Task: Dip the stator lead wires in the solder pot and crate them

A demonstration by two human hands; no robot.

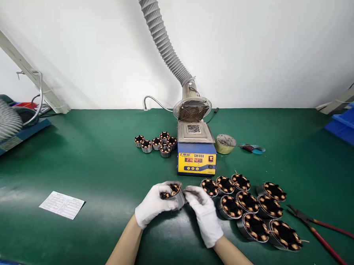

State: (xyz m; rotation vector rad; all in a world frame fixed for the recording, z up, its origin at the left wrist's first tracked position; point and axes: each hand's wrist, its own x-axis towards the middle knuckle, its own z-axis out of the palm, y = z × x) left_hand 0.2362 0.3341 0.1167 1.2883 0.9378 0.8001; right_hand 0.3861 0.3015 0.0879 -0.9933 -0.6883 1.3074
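Observation:
My left hand (157, 204), in a white glove, is wrapped round a motor stator (177, 197) with copper windings and a metal outer ring, tilted above the bench. My right hand (202, 210), also gloved, has its fingers pinched together close to the stator's right side. What lies between those fingertips, if anything, is too small to make out. To the right of my right hand stand several similar stators (230, 206) in a cluster. Ahead of both hands is a blue and yellow solder pot (196, 159) with a lit digital display.
Several smaller stators (157, 143) stand left of the solder pot. A grey duct (163, 38) hangs over it. Right of it lie a tape roll (225, 144) and tweezers (249, 147). Red-handled pliers (310, 222) lie far right; a paper slip (62, 205) lies left. Blue bins (350, 123) edge the green bench.

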